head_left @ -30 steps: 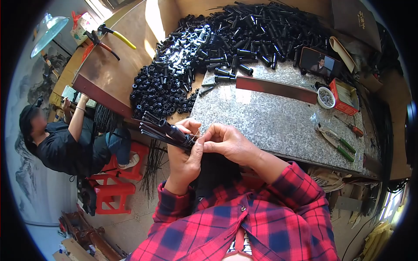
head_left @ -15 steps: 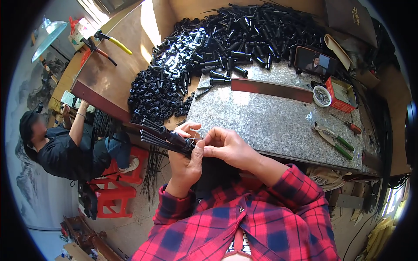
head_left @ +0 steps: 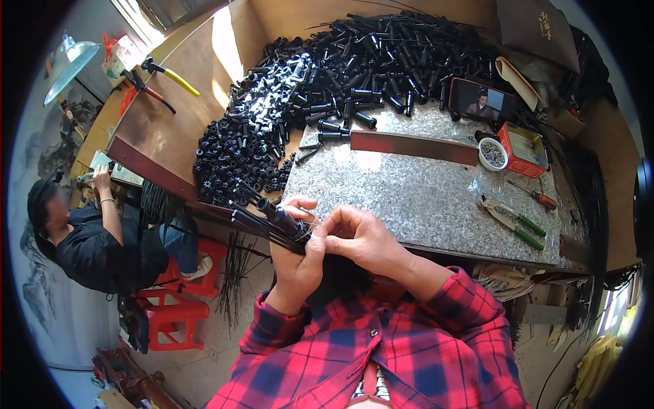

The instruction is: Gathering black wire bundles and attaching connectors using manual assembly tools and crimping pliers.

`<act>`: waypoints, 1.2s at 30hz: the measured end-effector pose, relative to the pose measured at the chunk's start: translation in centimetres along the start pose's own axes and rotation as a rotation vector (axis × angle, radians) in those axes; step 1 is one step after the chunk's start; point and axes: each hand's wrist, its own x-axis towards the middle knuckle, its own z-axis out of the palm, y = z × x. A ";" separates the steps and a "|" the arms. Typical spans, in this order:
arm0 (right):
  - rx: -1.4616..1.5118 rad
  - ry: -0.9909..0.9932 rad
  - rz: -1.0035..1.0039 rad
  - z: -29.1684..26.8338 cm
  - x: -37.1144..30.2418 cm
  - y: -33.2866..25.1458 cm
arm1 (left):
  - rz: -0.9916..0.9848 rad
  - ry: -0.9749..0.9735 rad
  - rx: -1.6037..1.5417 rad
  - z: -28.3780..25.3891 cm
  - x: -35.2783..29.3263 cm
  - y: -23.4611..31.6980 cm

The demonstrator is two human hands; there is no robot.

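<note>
My left hand (head_left: pixel 298 271) is closed around a bundle of black rods (head_left: pixel 253 226) fitted about a black tubular piece (head_left: pixel 281 217). The rod ends fan out to the upper left, beyond the table's near edge. Pressed close beside it, my right hand (head_left: pixel 366 240) pinches with thumb and forefinger at a thin, pale wire (head_left: pixel 310 223) by the tubular piece. The thumbs nearly meet there, and the fingers partly hide where the wire runs.
Heaps of black plastic tubes (head_left: pixel 381 61) and small black toothed parts (head_left: pixel 231 160) cover the far side. On the grey stone tabletop (head_left: pixel 381 191) lie a flat metal bar (head_left: pixel 415 147), a small white bowl (head_left: pixel 492 154), a screwdriver (head_left: pixel 543 200) and green-handled pliers (head_left: pixel 521 228). A person (head_left: pixel 95 232) sits at left.
The bundle has turned slightly, its rod ends pointing more upward. Both hands stay together at the wire. At left, the other person's arm has shifted.
</note>
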 end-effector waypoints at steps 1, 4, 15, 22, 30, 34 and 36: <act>0.003 0.000 0.001 0.1 0.0 0.0 | -0.002 -0.001 0.002 -0.1 0.0 0.1; -0.041 -0.016 -0.004 0.3 0.1 -0.4 | -0.014 0.018 0.030 -0.2 -0.1 0.2; -0.079 0.035 0.007 1.4 -0.4 -1.3 | -0.058 0.044 -0.051 -0.3 -0.1 -0.1; -0.156 0.049 -0.028 1.8 -0.4 -1.6 | -0.052 0.101 -0.012 0.0 0.0 0.1; -0.136 0.024 -0.067 1.9 -0.4 -1.1 | 0.010 0.101 0.070 -0.1 -0.1 -0.1; -0.059 -0.002 -0.040 1.6 -0.3 -0.5 | 0.040 0.116 0.050 0.2 -0.1 0.0; -0.044 -0.023 0.012 1.5 -0.4 -1.0 | 0.029 0.100 -0.039 0.2 -0.2 0.1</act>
